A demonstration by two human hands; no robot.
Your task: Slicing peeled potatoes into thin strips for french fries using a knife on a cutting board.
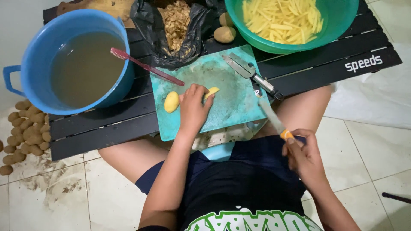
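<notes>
On the teal board (231, 102), the left hand (193, 107) presses flat over a peeled potato piece (211, 91), fingers spread narrow; another peeled potato (171, 102) lies just beside its thumb. Off the board's near edge, the right hand (302, 156) grips a knife (274, 120) by its orange handle. A peeler (250, 72) rests on the board. Behind, a green bowl (338, 21) holds potato sticks, a black bag (147, 25) holds peelings, and a blue pot (30, 64) holds murky water with a red toothbrush (143, 66) across its rim.
</notes>
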